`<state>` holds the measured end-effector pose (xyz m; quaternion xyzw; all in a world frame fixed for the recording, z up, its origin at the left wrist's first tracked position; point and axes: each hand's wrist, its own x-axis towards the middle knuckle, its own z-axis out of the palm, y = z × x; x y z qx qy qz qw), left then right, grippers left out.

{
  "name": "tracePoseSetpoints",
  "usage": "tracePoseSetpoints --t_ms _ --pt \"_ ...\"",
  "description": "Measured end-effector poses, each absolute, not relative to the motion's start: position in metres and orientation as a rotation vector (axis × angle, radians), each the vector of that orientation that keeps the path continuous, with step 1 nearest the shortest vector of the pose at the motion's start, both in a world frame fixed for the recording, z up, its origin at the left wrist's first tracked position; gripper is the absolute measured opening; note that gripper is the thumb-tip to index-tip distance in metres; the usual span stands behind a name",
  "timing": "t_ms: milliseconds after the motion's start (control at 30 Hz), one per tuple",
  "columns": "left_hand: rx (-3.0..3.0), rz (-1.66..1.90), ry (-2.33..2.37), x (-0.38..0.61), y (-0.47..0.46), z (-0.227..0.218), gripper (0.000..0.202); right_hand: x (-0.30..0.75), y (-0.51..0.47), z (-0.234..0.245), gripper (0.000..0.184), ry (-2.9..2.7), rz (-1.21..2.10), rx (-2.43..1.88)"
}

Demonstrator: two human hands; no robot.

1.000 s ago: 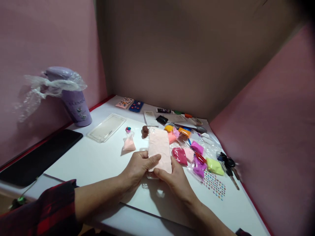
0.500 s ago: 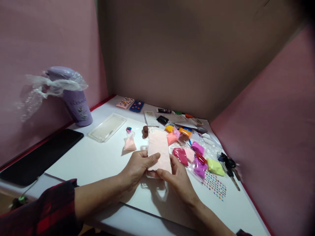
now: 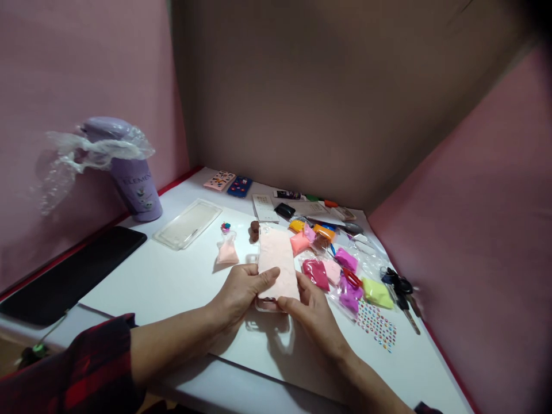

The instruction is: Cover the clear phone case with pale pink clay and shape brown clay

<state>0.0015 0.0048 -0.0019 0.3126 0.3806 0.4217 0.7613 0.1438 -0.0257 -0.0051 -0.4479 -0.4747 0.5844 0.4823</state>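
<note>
Between my two hands is a clear phone case (image 3: 272, 307) whose back is covered with a layer of pale pink clay (image 3: 276, 250). My left hand (image 3: 244, 290) grips its left edge, thumb lying across the clay. On the other side my right hand (image 3: 313, 307) holds the lower right edge, its thumb at the clay's bottom border. A strip of the case shows bare below the clay. Just beyond it sits a lump of brown clay (image 3: 254, 231). To the left lies an opened bag of peach clay (image 3: 227, 251).
Several bagged clays, among them a crimson pack (image 3: 316, 273) and a yellow pack (image 3: 378, 293), lie to the right near a gem sticker sheet (image 3: 377, 326) and keys (image 3: 403, 293). Leftward are a clear case (image 3: 188, 224), a black phone (image 3: 69, 273) and a purple bottle (image 3: 137, 187).
My right thumb has shifted very slightly along the clay's lower border. Both hands keep hold of the phone case, which has barely moved.
</note>
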Motion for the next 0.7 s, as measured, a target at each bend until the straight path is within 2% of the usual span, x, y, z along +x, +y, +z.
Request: tracePoseSetpoints --t_ms 333,500,700 --pt "0.670 0.925 0.826 0.003 0.006 -0.002 0.024 0.141 -0.027 -0.004 0.052 -1.214 1.320 -1.113" --pt "0.687 0.915 0.874 0.001 0.005 0.003 0.026 0.148 -0.022 -0.009 0.044 -1.092 1.472 -1.033" --pt "0.667 0.934 0.859 0.001 0.004 0.005 0.023 0.149 -0.021 -0.015 0.046 -1.086 1.476 -1.031"
